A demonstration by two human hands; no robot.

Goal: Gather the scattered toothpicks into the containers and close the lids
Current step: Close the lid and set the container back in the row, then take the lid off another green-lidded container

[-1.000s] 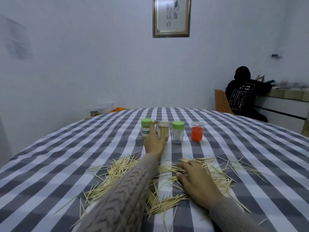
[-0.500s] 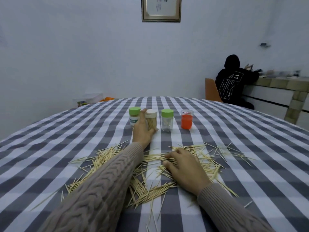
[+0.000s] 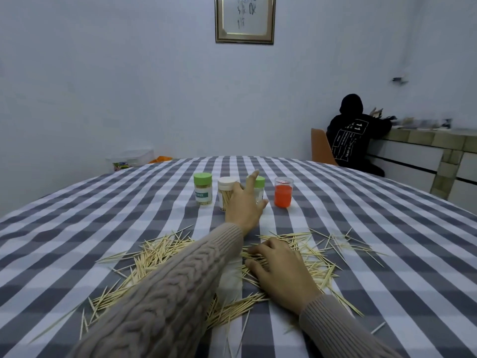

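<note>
Scattered toothpicks (image 3: pixel 160 257) lie in a wide pile on the checked tablecloth (image 3: pixel 387 241) in front of me. Behind them stands a row of containers: a green-lidded jar (image 3: pixel 203 189) with toothpicks inside, a white-lidded jar (image 3: pixel 225 192) full of toothpicks, a clear green-lidded jar (image 3: pixel 260 188) and a lidless cup with orange contents (image 3: pixel 283 193). My left hand (image 3: pixel 242 205) is stretched out with fingers spread, between the white-lidded jar and the clear green-lidded jar, partly hiding both. Near the pile's middle, my right hand (image 3: pixel 278 272) lies palm down, its fingers curled over toothpicks.
A person in a black hoodie (image 3: pixel 353 135) sits on an orange chair (image 3: pixel 320 148) at a counter at the far right. A clear plastic box (image 3: pixel 131 158) sits beyond the table's far left edge. A framed picture (image 3: pixel 244 19) hangs on the wall.
My left hand has let go of the white-lidded jar and shifted right toward the clear green-lidded jar, fingers now spread. My right hand stays on the toothpicks.
</note>
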